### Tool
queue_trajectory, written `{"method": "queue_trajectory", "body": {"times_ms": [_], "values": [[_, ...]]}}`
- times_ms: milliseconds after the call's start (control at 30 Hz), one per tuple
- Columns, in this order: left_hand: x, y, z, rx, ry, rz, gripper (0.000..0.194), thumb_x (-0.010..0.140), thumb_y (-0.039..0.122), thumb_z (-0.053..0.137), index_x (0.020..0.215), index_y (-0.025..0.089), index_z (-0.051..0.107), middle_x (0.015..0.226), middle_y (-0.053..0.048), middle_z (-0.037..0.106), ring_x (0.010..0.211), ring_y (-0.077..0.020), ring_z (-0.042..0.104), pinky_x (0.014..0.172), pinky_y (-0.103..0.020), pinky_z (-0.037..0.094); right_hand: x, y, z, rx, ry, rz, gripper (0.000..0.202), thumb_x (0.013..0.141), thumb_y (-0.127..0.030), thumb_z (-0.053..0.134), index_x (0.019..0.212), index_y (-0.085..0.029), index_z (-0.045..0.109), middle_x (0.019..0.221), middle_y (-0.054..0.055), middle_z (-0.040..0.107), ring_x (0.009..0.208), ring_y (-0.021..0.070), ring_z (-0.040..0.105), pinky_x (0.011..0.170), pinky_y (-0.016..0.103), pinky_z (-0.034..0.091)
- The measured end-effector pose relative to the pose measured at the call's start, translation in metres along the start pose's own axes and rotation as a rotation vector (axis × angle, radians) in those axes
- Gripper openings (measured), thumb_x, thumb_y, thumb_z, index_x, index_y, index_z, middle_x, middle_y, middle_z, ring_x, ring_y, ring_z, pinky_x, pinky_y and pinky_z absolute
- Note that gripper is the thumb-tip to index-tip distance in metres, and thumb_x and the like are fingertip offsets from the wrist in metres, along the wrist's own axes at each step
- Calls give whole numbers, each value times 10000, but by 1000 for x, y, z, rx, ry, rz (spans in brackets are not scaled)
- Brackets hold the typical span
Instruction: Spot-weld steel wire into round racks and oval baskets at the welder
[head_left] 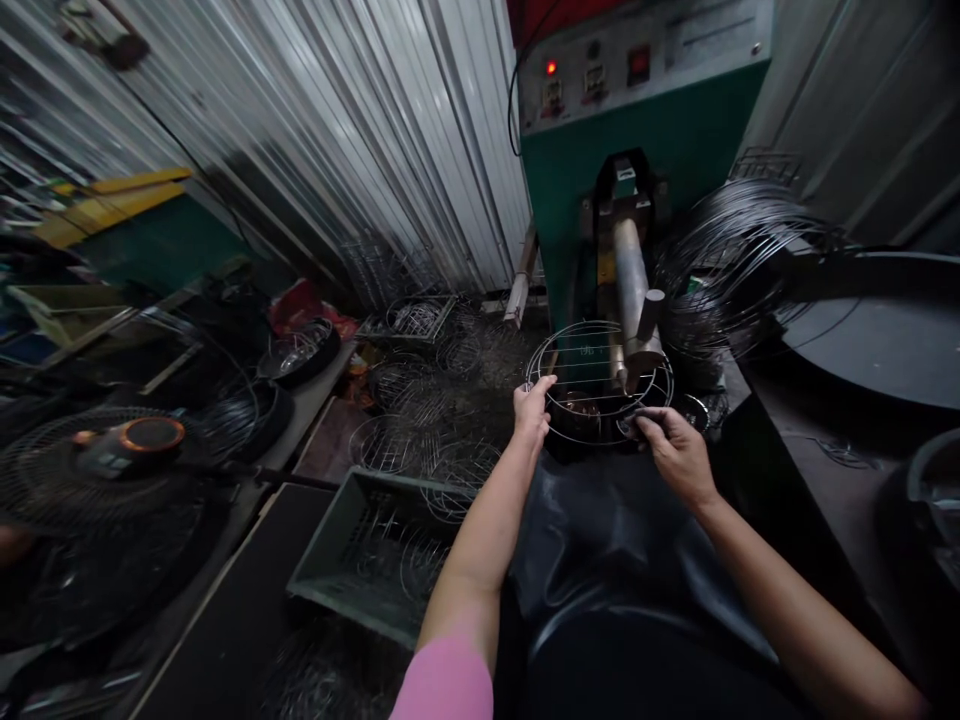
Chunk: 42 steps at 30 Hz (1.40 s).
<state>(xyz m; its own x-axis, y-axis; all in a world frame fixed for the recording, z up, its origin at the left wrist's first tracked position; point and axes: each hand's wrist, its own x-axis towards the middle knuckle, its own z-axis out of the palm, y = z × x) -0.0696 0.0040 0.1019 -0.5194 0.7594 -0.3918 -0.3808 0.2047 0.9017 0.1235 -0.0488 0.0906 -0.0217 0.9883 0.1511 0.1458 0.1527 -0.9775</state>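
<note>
A round wire rack [581,365] with parallel cross wires lies below the metal arm [631,280] of a green machine [637,125]. My left hand [533,408] is closed on the rack's left rim. On the right side of the rim, my right hand [671,445] has its thumb and fingers pinched together. Whatever is between those fingertips is too small and dark to make out. The electrode tip of the machine is over the right part of the rack.
A green crate [322,590] with wire pieces stands at lower left, beside wire racks piled on the floor. A wire coil [739,255] is right of the machine. A fan [112,450] stands at far left, a black round tub [885,330] at right.
</note>
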Motion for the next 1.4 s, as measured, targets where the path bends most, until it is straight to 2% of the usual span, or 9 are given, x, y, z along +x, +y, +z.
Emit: {"method": "queue_trajectory", "body": {"times_ms": [133, 400, 567, 700, 767, 933, 1133, 1300, 1400], "values": [[-1, -4, 3, -26, -40, 23, 307, 517, 279, 723, 589, 163, 448, 450, 71, 397, 365, -50, 372, 362, -180, 277, 5, 8, 1, -168, -100, -8, 306, 760, -469, 548, 792, -171, 607, 568, 17, 607, 530, 155, 563, 559, 278, 447], [2, -6, 7, 1, -6, 37, 360, 482, 322, 772, 653, 144, 510, 490, 64, 441, 408, -58, 431, 378, -168, 290, 12, 4, -8, -126, -105, 11, 339, 764, -496, 520, 795, -167, 595, 586, 23, 622, 474, 140, 547, 498, 264, 439], [4, -6, 7, 16, -17, 0, 354, 490, 318, 760, 655, 152, 493, 489, 76, 410, 384, -43, 387, 349, -157, 210, 11, 12, -9, -121, -110, -11, 311, 773, -475, 538, 806, -172, 597, 625, 28, 634, 537, 156, 588, 544, 270, 461], [4, -8, 0, 19, -40, 3, 342, 505, 302, 738, 611, 167, 442, 476, 91, 358, 347, -21, 303, 328, -160, 129, 12, 17, -10, -168, -251, -86, 275, 769, -451, 554, 822, -187, 611, 666, 22, 644, 570, 153, 598, 591, 269, 462], [4, -10, -2, 19, -50, 7, 349, 507, 299, 734, 603, 172, 424, 471, 97, 338, 338, -16, 279, 322, -161, 113, 13, 18, -10, -189, -280, -83, 277, 766, -460, 551, 808, -193, 609, 653, 18, 644, 554, 151, 590, 585, 270, 455], [4, -12, -2, 18, -44, 19, 372, 507, 319, 747, 636, 175, 429, 464, 110, 313, 323, -8, 248, 317, -155, 117, 13, 14, -9, -190, -207, 4, 322, 768, -493, 532, 801, -181, 604, 589, 14, 631, 528, 154, 588, 551, 266, 442], [4, -9, 3, 33, -54, 6, 353, 521, 313, 729, 606, 180, 413, 450, 98, 326, 324, -22, 278, 311, -157, 145, 9, 7, -11, -164, -150, 17, 370, 756, -529, 535, 812, -169, 596, 580, 23, 631, 495, 144, 568, 482, 248, 412], [6, -8, 10, 17, -39, -17, 306, 511, 296, 735, 613, 161, 480, 452, 73, 378, 380, -60, 401, 337, -163, 269, 14, 6, -13, -137, -142, 27, 360, 754, -524, 539, 799, -170, 587, 554, 23, 624, 496, 150, 569, 475, 250, 409], [9, -7, 15, 9, -20, -23, 297, 506, 285, 737, 599, 158, 485, 449, 72, 381, 390, -63, 407, 350, -169, 308, 18, 9, -13, -127, -128, 26, 333, 761, -500, 540, 800, -173, 587, 554, 19, 624, 509, 153, 572, 491, 254, 416]]}}
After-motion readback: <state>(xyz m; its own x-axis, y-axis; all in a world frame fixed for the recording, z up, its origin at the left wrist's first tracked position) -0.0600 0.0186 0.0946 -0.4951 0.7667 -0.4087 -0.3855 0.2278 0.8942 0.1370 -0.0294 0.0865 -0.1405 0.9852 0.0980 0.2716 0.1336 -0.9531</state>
